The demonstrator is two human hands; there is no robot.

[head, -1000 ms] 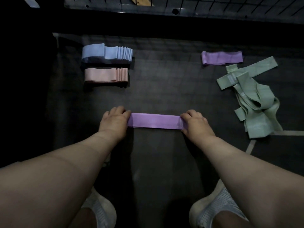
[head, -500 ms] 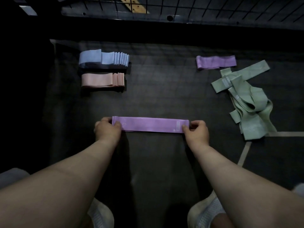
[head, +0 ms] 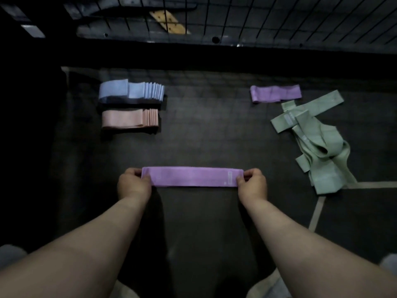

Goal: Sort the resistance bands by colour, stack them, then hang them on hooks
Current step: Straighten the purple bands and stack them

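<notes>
A purple resistance band [head: 191,177] lies stretched flat across the dark floor mat in front of me. My left hand [head: 133,184] pinches its left end and my right hand [head: 253,184] pinches its right end. At the back left sit a neat stack of blue bands [head: 131,91] and, just nearer, a stack of pink bands [head: 129,118]. Another purple band [head: 276,94] lies flat at the back right. Beside it, a loose tangled pile of green bands [head: 315,143] spreads toward the right.
The dark mat [head: 204,134] covers the floor, with pale tape lines [head: 315,214] at the right. A black wire grid panel [head: 279,20] stands along the far edge. My shoes show at the bottom edge.
The purple band has been pulled out longer and flatter. My hands moved apart from covering its ends to pinching them at full length.
</notes>
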